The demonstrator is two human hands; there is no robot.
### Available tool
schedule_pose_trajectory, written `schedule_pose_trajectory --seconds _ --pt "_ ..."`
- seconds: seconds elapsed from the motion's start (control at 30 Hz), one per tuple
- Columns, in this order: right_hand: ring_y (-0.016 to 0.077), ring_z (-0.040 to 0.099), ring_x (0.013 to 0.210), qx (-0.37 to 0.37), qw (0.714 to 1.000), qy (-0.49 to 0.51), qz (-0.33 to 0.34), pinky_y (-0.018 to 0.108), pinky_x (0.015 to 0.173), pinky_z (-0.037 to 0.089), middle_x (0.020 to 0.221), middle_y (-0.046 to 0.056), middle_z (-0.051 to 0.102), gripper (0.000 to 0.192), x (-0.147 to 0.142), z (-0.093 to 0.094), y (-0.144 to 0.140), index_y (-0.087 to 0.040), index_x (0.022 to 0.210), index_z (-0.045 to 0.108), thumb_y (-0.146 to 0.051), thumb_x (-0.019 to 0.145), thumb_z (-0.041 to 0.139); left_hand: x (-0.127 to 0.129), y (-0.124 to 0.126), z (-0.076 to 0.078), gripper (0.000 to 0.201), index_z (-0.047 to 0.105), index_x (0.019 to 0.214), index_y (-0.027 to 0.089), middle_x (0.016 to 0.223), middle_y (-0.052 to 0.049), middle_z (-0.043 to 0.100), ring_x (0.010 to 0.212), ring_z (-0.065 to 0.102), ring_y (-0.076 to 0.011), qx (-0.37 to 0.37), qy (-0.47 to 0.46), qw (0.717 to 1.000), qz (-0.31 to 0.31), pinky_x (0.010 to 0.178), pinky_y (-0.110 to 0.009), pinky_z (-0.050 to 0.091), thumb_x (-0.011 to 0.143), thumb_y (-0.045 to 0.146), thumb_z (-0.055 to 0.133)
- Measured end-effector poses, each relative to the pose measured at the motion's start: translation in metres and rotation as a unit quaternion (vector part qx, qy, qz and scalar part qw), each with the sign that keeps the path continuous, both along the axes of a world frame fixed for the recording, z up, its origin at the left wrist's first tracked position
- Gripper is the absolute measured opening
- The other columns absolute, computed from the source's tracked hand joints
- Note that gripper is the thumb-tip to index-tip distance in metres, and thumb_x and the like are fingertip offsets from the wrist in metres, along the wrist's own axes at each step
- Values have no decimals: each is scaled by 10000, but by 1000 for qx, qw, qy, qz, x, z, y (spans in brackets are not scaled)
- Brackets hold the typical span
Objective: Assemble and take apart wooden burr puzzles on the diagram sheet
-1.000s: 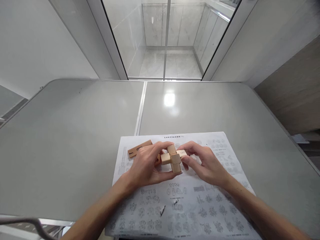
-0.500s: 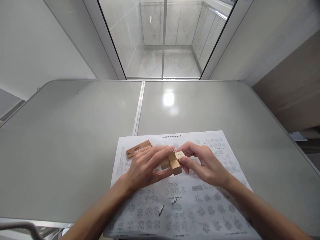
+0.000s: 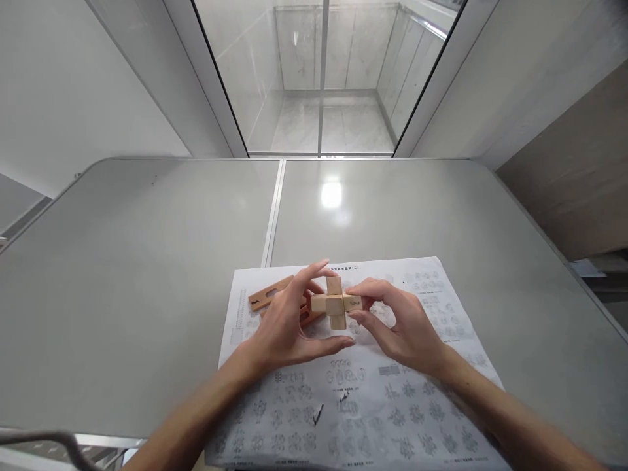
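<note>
Two hands hold one wooden cross puzzle just above the sheet, near the middle of the worktop's near edge. Left hand: fingertips pinch the puzzle's left arm, index finger lifted straight above it, thumb stretched out underneath. Right hand: fingers narrow, pinching the right arm from the side. So both hands grip the puzzle, neither wide open.

Risks, as judgement: the puzzle is made of interlocking bars, held only by fingertip pinches at the ends. A loose squeeze or uneven pull could let a bar slide out and the cross fall apart onto the sheet. A dropped bar could roll toward the near edge. The sheet lies loose and hangs over the near edge, so a forearm dragging on it could pull it off.

Materials: puzzle is pale unfinished wood, square-section bars, sharp edges, three axes crossing. A spare flat wooden piece with a cutout lies on the sheet's far-left corner, partly behind the left hand. Sheet is thin white paper printed with small diagrams. Worktop is smooth grey, slightly glossy, with a centre seam.
</note>
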State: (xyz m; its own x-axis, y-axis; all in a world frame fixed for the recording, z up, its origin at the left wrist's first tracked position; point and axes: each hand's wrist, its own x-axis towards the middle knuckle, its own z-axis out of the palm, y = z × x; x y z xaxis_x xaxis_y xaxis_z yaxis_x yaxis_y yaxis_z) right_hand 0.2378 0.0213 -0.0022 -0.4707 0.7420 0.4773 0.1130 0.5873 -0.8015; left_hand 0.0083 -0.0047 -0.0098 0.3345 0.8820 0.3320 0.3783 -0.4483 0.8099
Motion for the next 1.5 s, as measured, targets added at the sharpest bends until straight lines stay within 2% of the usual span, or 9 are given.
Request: schedule_pose_trajectory --seconds 0.1,0.17,0.37,0.53,0.73,0.9,1.03,1.2,1.5 --pt "155 616 712 28 1000 10 -1 295 626 572 863 -4 655 250 -1 -1 0 -250 1259 619 -132 1038 630 -2 -1 0 926 384 1608 286 1203 -124 699 973 710 -238 -87 -51 994 -31 721 -311 617 863 625 816" --pt "156 623 725 37 999 13 -2 296 619 578 896 9 667 273 -1 -1 1 -249 1273 618 -116 1035 625 -3 -1 1 836 441 1578 274 1195 -124 700 953 719 -233 -132 -78 987 -40 727 -316 621 903 651 760" --pt "160 635 728 67 998 15 5 291 590 578 909 18 678 315 -2 -5 0 -243 1283 612 -87 1010 632 -1 0 10 682 495 1534 253 1259 -140 692 1024 736 -247 -194 -122 973 -36 801 -345 635 979 598 692" --pt "149 642 691 48 999 4 -22 283 572 578 915 15 682 313 -1 -4 -2 -249 1283 601 -115 1003 647 -1 -2 14 664 503 1518 260 1337 -151 672 1075 741 -255 -194 -125 973 -24 859 -363 644 956 509 753" --pt "139 631 648 34 999 4 -42 283 558 574 906 10 690 271 -2 1 -1 -258 1251 606 -161 1004 665 -1 -1 11 699 511 1509 288 1350 -147 709 1026 726 -234 -116 -109 987 -13 831 -354 637 903 425 832" --pt "142 621 660 35 999 -1 -39 285 559 565 886 9 669 238 -2 1 0 -249 1232 619 -174 1011 666 -1 1 10 705 522 1492 286 1350 -146 708 1016 716 -228 -96 -94 991 -7 798 -335 625 886 431 850" --pt "149 611 683 30 999 -3 -21 285 573 558 840 -1 641 229 -1 1 0 -241 1226 622 -156 1017 661 -1 0 9 667 536 1472 276 1287 -133 728 926 709 -202 -104 -91 990 -15 785 -337 618 896 430 834" --pt "157 614 713 32 999 -7 -10 290 591 561 882 15 663 225 0 2 0 -242 1222 607 -132 1028 632 -2 -1 12 635 569 1416 257 1277 -132 720 911 701 -196 -127 -93 987 -13 770 -334 619 873 412 858" --pt "163 613 701 69 997 -27 7 294 588 555 883 11 667 240 1 4 1 -265 1261 580 -136 1058 586 -5 1 16 606 559 1428 261 1279 -135 722 1104 744 -263 -209 -152 964 -60 865 -370 643 907 413 827"
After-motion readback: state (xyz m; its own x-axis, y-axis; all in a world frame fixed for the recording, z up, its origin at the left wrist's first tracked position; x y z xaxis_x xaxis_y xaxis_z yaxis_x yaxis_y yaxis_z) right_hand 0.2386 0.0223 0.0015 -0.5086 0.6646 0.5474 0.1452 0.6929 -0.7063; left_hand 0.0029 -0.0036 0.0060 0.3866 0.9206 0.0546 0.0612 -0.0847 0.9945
